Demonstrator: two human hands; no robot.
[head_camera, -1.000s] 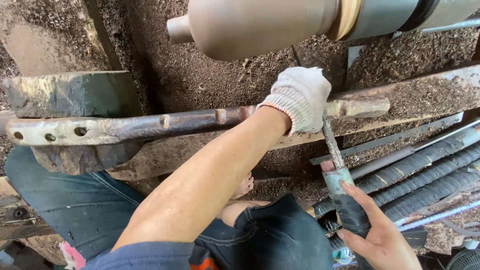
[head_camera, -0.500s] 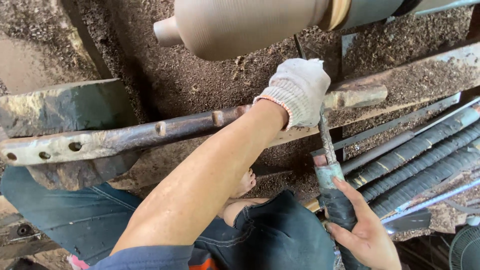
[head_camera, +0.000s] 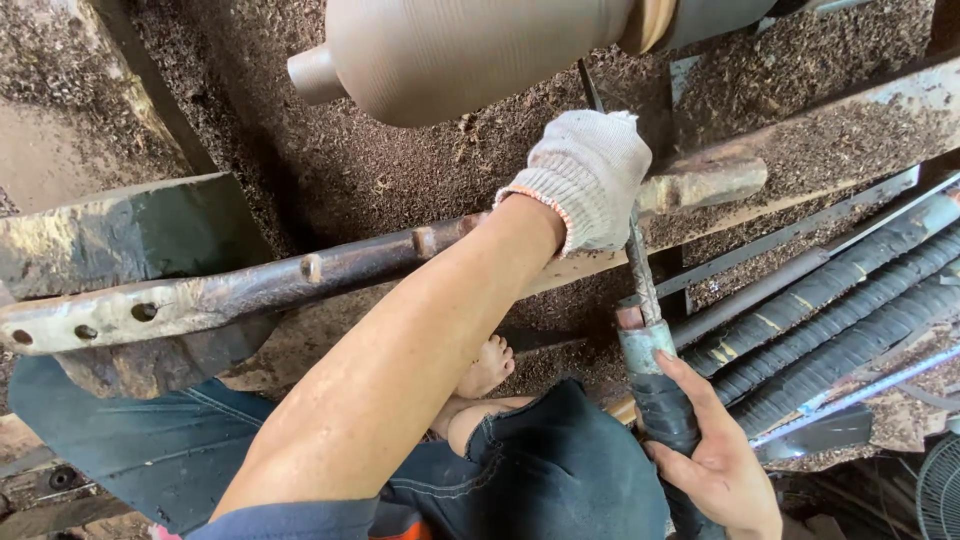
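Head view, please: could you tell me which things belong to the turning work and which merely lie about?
In use: turning tool, left hand, right hand, rest bar, wooden workpiece.
Lying about: spare tools, wood shavings.

I was looking down into a rough woodturning workshop. A smooth wooden workpiece (head_camera: 480, 55) sat mounted on a lathe above a worn, pitted metal tool rest (head_camera: 300, 280). Wood shavings (head_camera: 400, 170) covered the ground and the lathe's beams. A row of long turning tools with taped handles (head_camera: 850, 320) lay to one side, and the edge of a fan (head_camera: 940, 495) showed in the corner.
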